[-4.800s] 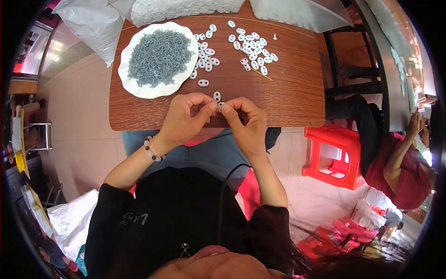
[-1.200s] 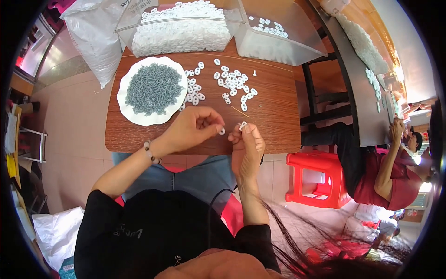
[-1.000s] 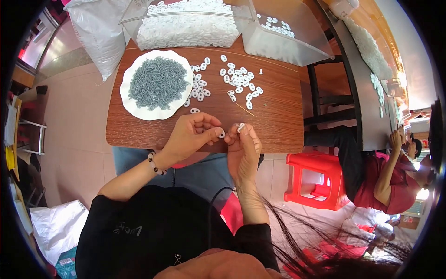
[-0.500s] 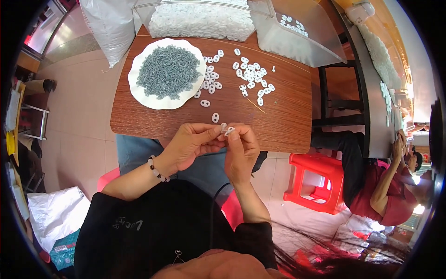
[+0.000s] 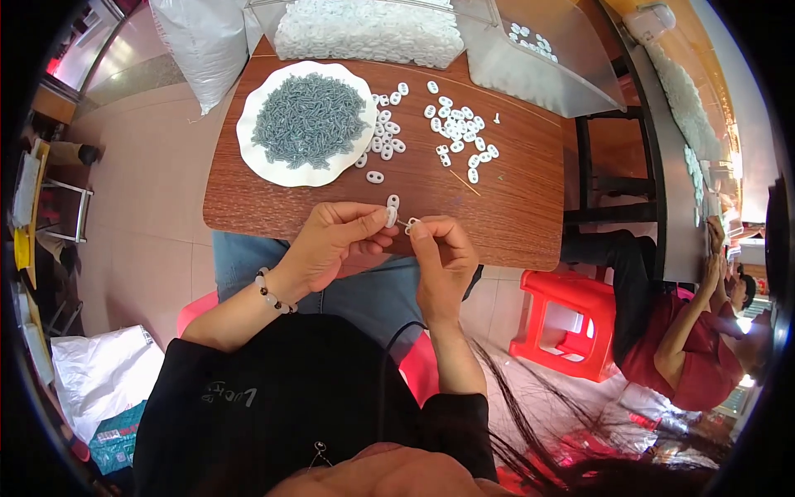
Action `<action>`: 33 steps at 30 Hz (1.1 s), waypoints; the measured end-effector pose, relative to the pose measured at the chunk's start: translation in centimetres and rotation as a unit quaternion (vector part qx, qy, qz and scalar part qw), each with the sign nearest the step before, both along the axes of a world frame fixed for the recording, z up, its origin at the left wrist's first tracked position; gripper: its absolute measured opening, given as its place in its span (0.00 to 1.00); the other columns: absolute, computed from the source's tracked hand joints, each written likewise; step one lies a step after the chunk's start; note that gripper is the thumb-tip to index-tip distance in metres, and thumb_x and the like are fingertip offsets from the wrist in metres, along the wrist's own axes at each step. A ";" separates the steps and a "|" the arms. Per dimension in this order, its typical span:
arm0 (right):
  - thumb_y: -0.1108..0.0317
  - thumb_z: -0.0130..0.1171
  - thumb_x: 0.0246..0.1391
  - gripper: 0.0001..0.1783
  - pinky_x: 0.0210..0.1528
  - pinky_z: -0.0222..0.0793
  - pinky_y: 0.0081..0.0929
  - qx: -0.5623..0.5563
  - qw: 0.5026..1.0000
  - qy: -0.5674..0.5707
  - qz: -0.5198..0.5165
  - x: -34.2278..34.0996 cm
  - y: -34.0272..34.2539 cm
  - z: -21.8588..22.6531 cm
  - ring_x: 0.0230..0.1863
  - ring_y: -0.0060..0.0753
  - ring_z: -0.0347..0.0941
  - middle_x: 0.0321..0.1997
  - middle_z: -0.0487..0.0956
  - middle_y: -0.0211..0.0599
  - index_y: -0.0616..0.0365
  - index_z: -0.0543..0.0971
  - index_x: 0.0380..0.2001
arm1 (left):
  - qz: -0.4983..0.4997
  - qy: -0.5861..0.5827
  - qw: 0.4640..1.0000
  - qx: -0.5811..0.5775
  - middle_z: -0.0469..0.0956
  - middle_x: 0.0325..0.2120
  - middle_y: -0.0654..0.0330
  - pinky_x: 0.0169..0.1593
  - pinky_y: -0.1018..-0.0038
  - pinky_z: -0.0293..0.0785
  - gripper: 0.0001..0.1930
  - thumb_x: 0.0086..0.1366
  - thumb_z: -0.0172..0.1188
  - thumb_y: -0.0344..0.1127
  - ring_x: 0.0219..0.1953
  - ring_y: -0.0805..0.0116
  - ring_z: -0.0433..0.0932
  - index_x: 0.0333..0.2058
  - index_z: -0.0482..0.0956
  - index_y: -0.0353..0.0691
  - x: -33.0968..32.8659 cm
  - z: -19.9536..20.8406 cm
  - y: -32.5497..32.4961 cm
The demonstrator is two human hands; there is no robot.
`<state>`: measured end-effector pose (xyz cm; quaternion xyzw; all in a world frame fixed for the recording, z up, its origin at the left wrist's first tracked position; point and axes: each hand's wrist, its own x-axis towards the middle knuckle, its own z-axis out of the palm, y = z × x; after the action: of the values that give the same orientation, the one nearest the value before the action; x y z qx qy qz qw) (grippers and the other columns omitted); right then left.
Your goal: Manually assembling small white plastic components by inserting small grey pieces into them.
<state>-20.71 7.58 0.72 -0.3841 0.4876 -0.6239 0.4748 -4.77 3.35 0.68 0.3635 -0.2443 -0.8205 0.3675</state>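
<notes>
Our left hand (image 5: 325,248) pinched a white oval link (image 5: 391,218) between thumb and forefinger, turned nearly edge-on; our right hand (image 5: 445,273) pinched a second white piece (image 5: 411,223) the same way, just beside it; a thin pin-like strip (image 5: 402,222) showed between the two, too small for us to tell whether it joined them. We seemed to grip by the rims to leave the facing sides free; both hands met at the near edge of the wood-grain table (image 5: 522,215), probably for a close view. A loose two-holed link (image 5: 393,200) lay just beyond our left fingertips, perhaps for easy reach; the scalloped white plate (image 5: 248,137) stood to the left, its rim likely keeping the grey pins (image 5: 309,120) from scattering; two-holed ovals (image 5: 387,153) clustered beside it, others (image 5: 451,124) farther right, near a thin wooden stick (image 5: 465,183).
</notes>
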 end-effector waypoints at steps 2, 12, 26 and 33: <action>0.76 0.57 0.56 0.02 0.39 0.63 0.15 0.001 1.000 0.019 0.001 -0.2 0.1 -0.2 0.34 0.15 0.67 0.33 0.76 0.29 0.62 0.75 0.29 | -0.006 -0.022 1.000 -0.004 0.81 0.32 0.59 0.35 0.82 0.74 0.11 0.64 0.59 0.35 0.32 0.76 0.78 0.41 0.80 0.34 0.1 0.4 -0.1; 0.77 0.56 0.57 0.03 0.41 0.64 0.16 -0.019 0.999 0.045 0.003 0.0 0.1 -0.4 0.35 0.15 0.68 0.33 0.76 0.29 0.63 0.75 0.29 | -0.006 -0.028 0.999 -0.031 0.82 0.32 0.58 0.35 0.82 0.75 0.11 0.64 0.59 0.35 0.32 0.76 0.78 0.41 0.80 0.34 0.3 0.2 -0.2; 0.77 0.56 0.57 0.03 0.39 0.66 0.15 -0.036 0.997 0.073 0.002 -0.1 0.0 -0.8 0.34 0.14 0.68 0.33 0.76 0.29 0.63 0.74 0.29 | -0.013 -0.004 1.000 -0.008 0.82 0.32 0.57 0.36 0.81 0.76 0.10 0.65 0.58 0.34 0.32 0.75 0.79 0.40 0.80 0.33 0.2 0.3 -0.4; 0.77 0.56 0.57 0.03 0.39 0.66 0.15 -0.030 0.996 0.081 0.004 -0.1 0.0 -0.8 0.34 0.15 0.69 0.34 0.75 0.29 0.63 0.74 0.29 | -0.010 -0.005 1.000 0.001 0.82 0.32 0.57 0.36 0.82 0.76 0.11 0.65 0.58 0.34 0.32 0.75 0.79 0.40 0.80 0.33 0.3 0.1 -0.4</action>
<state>-20.80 7.58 -0.09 -0.4491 0.5038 -0.6033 0.4249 -4.44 2.96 0.76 0.3651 -0.2491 -0.8225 0.3580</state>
